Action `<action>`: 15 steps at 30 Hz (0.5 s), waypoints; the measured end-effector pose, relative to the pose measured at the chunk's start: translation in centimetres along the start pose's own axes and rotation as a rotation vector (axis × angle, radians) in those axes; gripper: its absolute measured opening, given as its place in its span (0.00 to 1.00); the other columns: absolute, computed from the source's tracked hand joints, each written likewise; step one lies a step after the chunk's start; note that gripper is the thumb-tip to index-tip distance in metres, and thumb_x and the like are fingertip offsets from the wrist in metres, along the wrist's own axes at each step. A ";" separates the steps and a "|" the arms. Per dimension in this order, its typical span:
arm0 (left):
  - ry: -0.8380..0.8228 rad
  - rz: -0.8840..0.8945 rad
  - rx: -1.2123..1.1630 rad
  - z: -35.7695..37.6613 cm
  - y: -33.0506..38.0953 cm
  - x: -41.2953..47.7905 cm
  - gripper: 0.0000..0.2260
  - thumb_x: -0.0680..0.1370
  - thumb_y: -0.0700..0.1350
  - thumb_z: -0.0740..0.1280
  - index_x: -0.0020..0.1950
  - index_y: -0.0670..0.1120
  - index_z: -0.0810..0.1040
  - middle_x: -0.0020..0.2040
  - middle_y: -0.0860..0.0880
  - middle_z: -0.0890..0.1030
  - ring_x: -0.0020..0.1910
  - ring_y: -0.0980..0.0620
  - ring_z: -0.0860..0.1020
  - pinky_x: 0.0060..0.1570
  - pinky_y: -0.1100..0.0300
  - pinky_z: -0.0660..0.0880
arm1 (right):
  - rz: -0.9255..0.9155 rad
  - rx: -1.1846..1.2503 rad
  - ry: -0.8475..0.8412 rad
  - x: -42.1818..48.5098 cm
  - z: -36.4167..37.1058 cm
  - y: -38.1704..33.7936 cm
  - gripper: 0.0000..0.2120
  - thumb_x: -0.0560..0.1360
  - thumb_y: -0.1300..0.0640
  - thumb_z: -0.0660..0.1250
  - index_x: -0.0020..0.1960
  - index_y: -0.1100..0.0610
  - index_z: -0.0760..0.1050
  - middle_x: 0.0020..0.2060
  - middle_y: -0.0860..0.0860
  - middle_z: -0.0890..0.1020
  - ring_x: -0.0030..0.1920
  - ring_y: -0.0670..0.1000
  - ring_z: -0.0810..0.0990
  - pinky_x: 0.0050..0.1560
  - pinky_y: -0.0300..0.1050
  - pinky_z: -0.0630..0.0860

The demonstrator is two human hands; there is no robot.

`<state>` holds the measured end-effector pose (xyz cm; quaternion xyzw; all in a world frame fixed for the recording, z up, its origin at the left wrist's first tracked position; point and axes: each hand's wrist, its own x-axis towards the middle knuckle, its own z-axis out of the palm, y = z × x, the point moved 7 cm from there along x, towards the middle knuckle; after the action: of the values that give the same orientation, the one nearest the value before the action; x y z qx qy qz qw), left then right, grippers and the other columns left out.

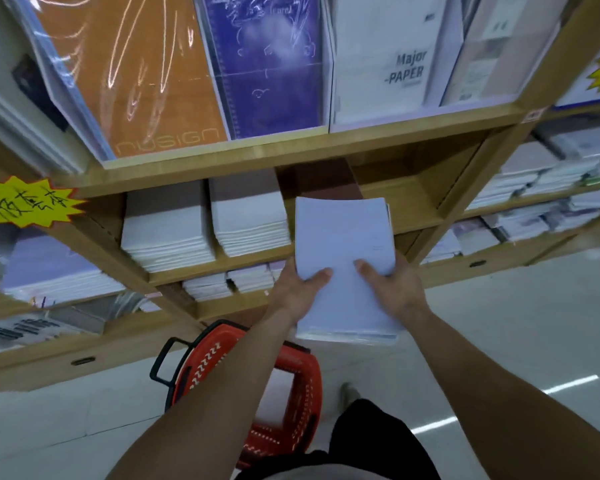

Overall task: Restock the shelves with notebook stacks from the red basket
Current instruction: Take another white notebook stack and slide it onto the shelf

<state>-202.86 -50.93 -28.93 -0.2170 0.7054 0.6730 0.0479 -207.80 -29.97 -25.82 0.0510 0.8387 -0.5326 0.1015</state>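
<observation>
Together, left hand (pixel 300 289) and right hand (pixel 392 285) clasp the notebook stack (pixel 343 244), arms outstretched.

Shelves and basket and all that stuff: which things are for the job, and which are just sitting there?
For the job:
notebook stack, held by left hand and right hand
red basket
shelf gap

Just there:
yellow star sign
orange notebook
Major Paper pad
</observation>
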 end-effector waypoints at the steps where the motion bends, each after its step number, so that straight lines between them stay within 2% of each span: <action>1: 0.011 -0.009 0.000 0.6 0.1 1.2 0.32 0.64 0.63 0.78 0.65 0.56 0.78 0.56 0.56 0.85 0.53 0.53 0.84 0.56 0.46 0.81 | -0.009 0.015 -0.013 1.4 -0.2 0.0 0.22 0.75 0.43 0.74 0.66 0.49 0.78 0.52 0.44 0.83 0.42 0.35 0.80 0.35 0.26 0.73; 3: 0.050 -0.025 0.001 1.9 0.1 3.9 0.31 0.64 0.64 0.78 0.65 0.58 0.78 0.56 0.56 0.85 0.53 0.52 0.84 0.56 0.46 0.81 | -0.006 0.026 -0.045 5.1 -0.5 0.7 0.23 0.75 0.44 0.74 0.66 0.51 0.78 0.52 0.44 0.83 0.45 0.36 0.81 0.34 0.24 0.72; 5: 0.116 -0.041 0.009 3.0 0.1 6.3 0.31 0.66 0.64 0.78 0.66 0.58 0.77 0.57 0.56 0.84 0.54 0.53 0.84 0.56 0.49 0.81 | 0.011 -0.016 -0.083 8.8 -0.6 1.0 0.26 0.74 0.41 0.74 0.67 0.51 0.76 0.54 0.44 0.82 0.50 0.45 0.82 0.34 0.24 0.71; 8: 0.213 -0.048 0.018 4.6 1.1 9.3 0.24 0.72 0.56 0.77 0.65 0.53 0.77 0.54 0.56 0.83 0.50 0.56 0.82 0.49 0.62 0.80 | 0.020 -0.067 -0.143 14.3 -0.7 1.5 0.30 0.73 0.38 0.74 0.69 0.50 0.73 0.55 0.45 0.81 0.51 0.48 0.80 0.47 0.39 0.74; 10: 0.255 -0.067 0.029 5.2 1.5 11.6 0.18 0.74 0.52 0.76 0.61 0.53 0.76 0.48 0.59 0.81 0.44 0.61 0.81 0.39 0.71 0.77 | 0.012 -0.062 -0.169 17.6 -0.6 1.6 0.29 0.72 0.39 0.74 0.69 0.49 0.74 0.54 0.44 0.81 0.50 0.47 0.79 0.51 0.41 0.75; 11: 0.277 -0.076 0.040 5.3 1.7 12.7 0.18 0.74 0.53 0.76 0.60 0.52 0.76 0.48 0.59 0.81 0.45 0.60 0.81 0.38 0.71 0.77 | 0.002 -0.062 -0.186 19.0 -0.2 1.5 0.29 0.72 0.39 0.75 0.68 0.49 0.74 0.54 0.43 0.81 0.51 0.47 0.80 0.51 0.41 0.76; 13: 0.318 -0.084 0.065 5.1 2.1 14.8 0.22 0.72 0.56 0.77 0.61 0.50 0.78 0.50 0.57 0.82 0.48 0.54 0.83 0.41 0.65 0.78 | -0.013 -0.053 -0.198 21.7 0.3 1.6 0.28 0.72 0.38 0.75 0.67 0.49 0.75 0.54 0.43 0.82 0.52 0.48 0.82 0.51 0.44 0.78; 15: 0.362 -0.092 0.087 4.7 2.2 16.5 0.23 0.72 0.56 0.77 0.64 0.50 0.78 0.51 0.56 0.82 0.47 0.55 0.81 0.42 0.63 0.76 | -0.012 -0.041 -0.205 23.6 1.0 1.9 0.24 0.76 0.43 0.72 0.69 0.49 0.74 0.54 0.45 0.80 0.53 0.50 0.80 0.48 0.42 0.76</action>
<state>-219.59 -50.36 -33.27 -0.3642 0.7203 0.5890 -0.0396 -230.30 -30.62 -33.26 -0.0106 0.8349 -0.5185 0.1844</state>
